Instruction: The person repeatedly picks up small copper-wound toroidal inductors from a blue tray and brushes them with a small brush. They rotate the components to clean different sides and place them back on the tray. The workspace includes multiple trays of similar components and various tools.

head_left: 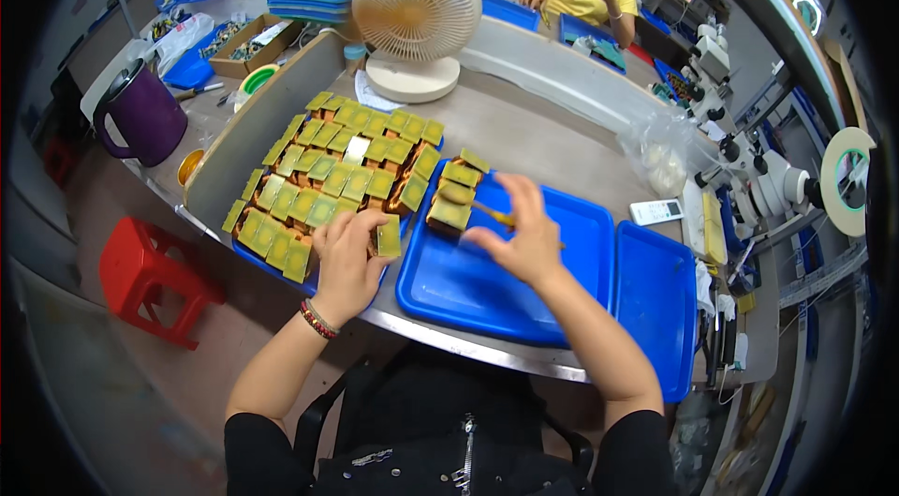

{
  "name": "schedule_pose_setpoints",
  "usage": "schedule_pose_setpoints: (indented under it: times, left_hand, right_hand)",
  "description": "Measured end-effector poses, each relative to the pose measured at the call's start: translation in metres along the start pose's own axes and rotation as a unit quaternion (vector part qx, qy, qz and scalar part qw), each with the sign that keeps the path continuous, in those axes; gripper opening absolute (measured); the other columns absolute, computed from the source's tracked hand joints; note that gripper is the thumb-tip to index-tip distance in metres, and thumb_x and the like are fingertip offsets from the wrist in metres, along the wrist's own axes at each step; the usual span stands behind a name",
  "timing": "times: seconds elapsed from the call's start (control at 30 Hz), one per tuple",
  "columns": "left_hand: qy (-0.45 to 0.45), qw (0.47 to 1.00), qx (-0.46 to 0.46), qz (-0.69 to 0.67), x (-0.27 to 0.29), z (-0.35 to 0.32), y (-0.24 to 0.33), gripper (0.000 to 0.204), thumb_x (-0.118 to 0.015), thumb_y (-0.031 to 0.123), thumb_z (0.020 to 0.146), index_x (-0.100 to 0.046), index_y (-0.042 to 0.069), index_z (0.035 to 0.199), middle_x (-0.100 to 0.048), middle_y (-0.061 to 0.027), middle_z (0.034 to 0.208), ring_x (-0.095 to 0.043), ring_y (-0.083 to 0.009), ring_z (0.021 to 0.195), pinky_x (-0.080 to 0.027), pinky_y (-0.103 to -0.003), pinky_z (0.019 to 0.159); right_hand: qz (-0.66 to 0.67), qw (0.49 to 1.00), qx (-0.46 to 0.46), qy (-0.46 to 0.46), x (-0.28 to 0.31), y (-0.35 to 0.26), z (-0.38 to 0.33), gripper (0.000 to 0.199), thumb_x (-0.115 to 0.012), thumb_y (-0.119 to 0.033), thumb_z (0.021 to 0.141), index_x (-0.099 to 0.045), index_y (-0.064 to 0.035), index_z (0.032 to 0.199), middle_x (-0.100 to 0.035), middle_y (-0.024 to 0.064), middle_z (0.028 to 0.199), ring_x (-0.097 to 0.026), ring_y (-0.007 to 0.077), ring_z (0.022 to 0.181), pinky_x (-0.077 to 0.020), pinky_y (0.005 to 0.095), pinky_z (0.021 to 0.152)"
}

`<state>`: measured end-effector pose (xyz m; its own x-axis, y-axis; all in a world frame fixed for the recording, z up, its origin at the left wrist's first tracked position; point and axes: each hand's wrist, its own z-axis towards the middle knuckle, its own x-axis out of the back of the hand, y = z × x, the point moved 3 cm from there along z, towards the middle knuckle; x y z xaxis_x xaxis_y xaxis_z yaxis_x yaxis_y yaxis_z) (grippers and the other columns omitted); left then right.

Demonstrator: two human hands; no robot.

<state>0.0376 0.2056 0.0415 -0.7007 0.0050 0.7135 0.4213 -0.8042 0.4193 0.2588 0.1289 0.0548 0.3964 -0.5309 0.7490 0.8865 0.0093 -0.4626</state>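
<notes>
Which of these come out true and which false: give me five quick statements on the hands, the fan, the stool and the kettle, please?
1. The left hand holds a green-topped block. True.
2. The right hand is over the rightmost tray. False: it is over the middle blue tray.
3. The fan lies on its side. False: it stands upright.
4. The stool is red. True.
5. The kettle is purple. True.
</notes>
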Motion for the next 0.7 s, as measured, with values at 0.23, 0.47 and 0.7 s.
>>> schedule_pose_setpoints:
  times: [0.23, 0.47, 0.7]
  left_hand:
    - [-0.006, 0.642, 0.192, -0.742, -0.007, -0.057, 0.061, 0.072, -0.068, -0.004, 0.072, -0.022, 0.012, 0.126, -0.041, -0.0117, 0.118, -0.045, -0.0241, 0.112, -0.044, -0.034, 0.087]
    - [-0.114, 0.818, 0.021, -0.563, -0.009, -0.098, 0.092, 0.079, -0.071, -0.002, 0.07, -0.02, 0.009, 0.128, -0.044, -0.0173, 0.117, -0.044, -0.0301, 0.116, -0.039, -0.04, 0.095]
    - [-0.165, 0.551, 0.219, -0.789, -0.025, -0.114, 0.117, 0.078, -0.067, 0.001, 0.074, -0.018, 0.012, 0.133, -0.046, -0.0198, 0.116, -0.044, -0.0363, 0.116, -0.039, -0.046, 0.095]
  right_hand:
    - [0.106, 0.993, 0.032, 0.029, 0.077, -0.053, -0.06, 0.016, -0.07, -0.011, 0.072, -0.054, -0.0059, 0.074, -0.053, 0.0104, 0.078, -0.052, 0.0205, 0.055, -0.0414, 0.0294, 0.047]
    - [-0.097, 0.994, 0.039, 0.036, 0.082, -0.041, -0.118, 0.022, -0.075, -0.018, 0.064, -0.054, -0.0101, 0.062, -0.052, 0.0035, 0.07, -0.044, 0.0165, 0.038, -0.0355, 0.0291, 0.035]
    - [-0.008, 0.997, -0.047, 0.062, 0.082, -0.018, -0.176, 0.022, -0.079, -0.011, 0.062, -0.06, -0.0062, 0.073, -0.051, 0.0088, 0.087, -0.046, 0.0108, 0.049, -0.0323, 0.0211, 0.042]
